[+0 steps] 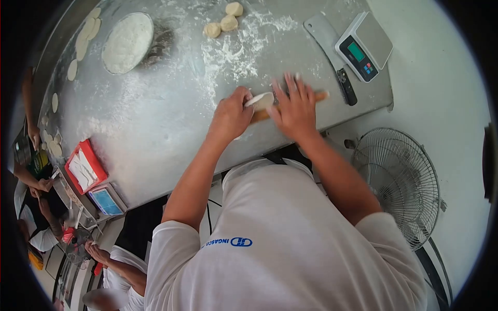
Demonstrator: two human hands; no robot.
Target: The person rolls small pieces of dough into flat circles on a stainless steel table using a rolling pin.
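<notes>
pinching the edge of a dough wrapper (261, 100) in the left hand (230, 118), just above the near edge of the floured metal table (161, 150); pressing the right hand (295, 110), spread and blurred, over a wooden rolling pin (261, 115).

"Any room around the left fingers (244, 94)?"
"Open table (155, 124) to their left; a bowl (128, 43) stands ahead-left, dough balls (229, 22) well ahead."
"And the right fingers (292, 87)?"
"A cleaver (332, 56), then a scale (364, 46), block their right."
</notes>
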